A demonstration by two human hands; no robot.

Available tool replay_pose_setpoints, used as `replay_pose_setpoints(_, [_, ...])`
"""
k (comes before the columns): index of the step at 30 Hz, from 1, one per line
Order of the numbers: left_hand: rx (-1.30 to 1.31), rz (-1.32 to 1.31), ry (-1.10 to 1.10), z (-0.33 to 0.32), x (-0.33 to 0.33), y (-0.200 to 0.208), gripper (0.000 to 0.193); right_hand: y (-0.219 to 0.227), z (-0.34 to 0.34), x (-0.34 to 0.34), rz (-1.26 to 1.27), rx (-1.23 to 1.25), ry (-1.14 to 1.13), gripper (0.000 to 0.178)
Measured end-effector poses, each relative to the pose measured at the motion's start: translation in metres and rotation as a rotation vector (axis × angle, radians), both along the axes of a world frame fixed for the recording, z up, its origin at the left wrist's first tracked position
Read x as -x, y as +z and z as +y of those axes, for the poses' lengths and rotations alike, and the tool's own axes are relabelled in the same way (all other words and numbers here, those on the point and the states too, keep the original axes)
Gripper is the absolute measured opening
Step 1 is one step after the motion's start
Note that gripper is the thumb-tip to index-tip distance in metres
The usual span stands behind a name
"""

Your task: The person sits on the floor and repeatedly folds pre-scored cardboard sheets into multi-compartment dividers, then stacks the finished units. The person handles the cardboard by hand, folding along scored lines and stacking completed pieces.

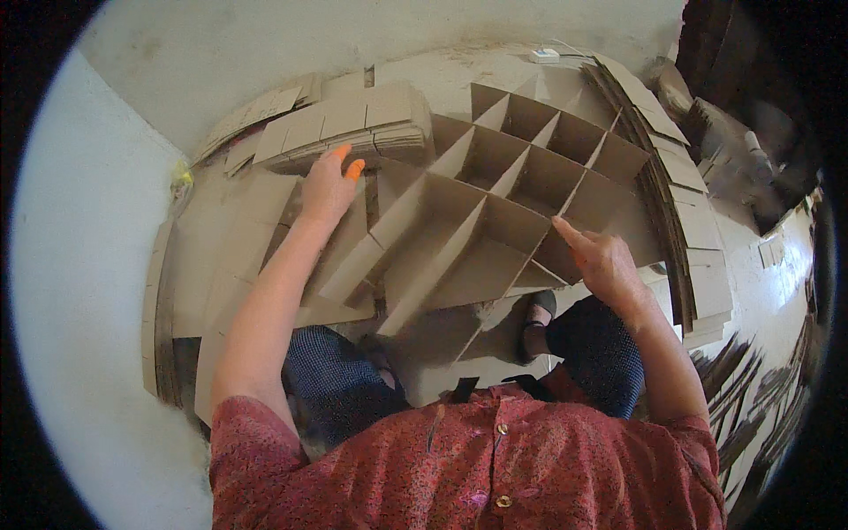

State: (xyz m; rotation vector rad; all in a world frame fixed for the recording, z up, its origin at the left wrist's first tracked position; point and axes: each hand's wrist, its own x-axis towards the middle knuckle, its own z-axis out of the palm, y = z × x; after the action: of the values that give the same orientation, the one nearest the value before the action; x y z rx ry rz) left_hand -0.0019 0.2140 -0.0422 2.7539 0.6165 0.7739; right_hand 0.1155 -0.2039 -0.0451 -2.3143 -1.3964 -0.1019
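Note:
A grid of brown cardboard dividers [511, 165] stands in front of me, its slotted strips crossed into several open cells. My right hand [605, 265] is at the grid's right near side. Its index finger reaches over a strip's top edge and the other fingers are curled, with the grip partly hidden. My left hand [327, 190] is by the near edge of a stack of slotted cardboard strips [349, 119], fingers apart and nothing visible between them. Orange covers show on its fingertips. Long loose strips [353, 265] lean between my left forearm and the grid.
A tall row of stacked cardboard strips [693, 221] runs along the right. More cardboard sheets [234, 225] lie on the left by the pale wall [79, 221]. A small white box with a cable [544, 56] sits at the back. Cardboard pieces [751, 397] cover the floor at lower right.

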Motion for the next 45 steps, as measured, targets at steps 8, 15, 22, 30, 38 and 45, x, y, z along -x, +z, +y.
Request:
replay_pose_setpoints(8, [-0.358, 0.210, 0.063, 0.023, -0.081, -0.005, 0.062, -0.008, 0.010, -0.017, -0.050, -0.095, -0.053, 0.056])
replay_pose_setpoints(15, [0.093, 0.082, -0.059, 0.042, -0.077, 0.015, 0.019, -0.012, 0.012, -0.023, -0.021, -0.128, -0.069, 0.050])
replay_pose_setpoints(22, [-0.126, -0.448, -0.394, -0.034, -0.015, 0.038, 0.023, 0.036, 0.042, 0.015, 0.323, -0.537, -0.064, 0.044])
replay_pose_setpoints(30, [-0.174, -0.362, -0.740, -0.127, 0.044, 0.038, 0.039, 0.053, 0.054, 0.041, 1.169, -0.891, -0.121, 0.023])
replay_pose_setpoints(38, [0.794, -0.255, -0.317, 0.004, 0.031, 0.025, 0.044, 0.044, 0.012, 0.081, 0.351, -0.621, -0.093, 0.015])
replay_pose_setpoints(45, [0.821, -0.223, -0.221, -0.008, 0.023, -0.004, 0.033, -0.052, -0.005, 0.075, 0.401, -0.541, -0.274, 0.010])
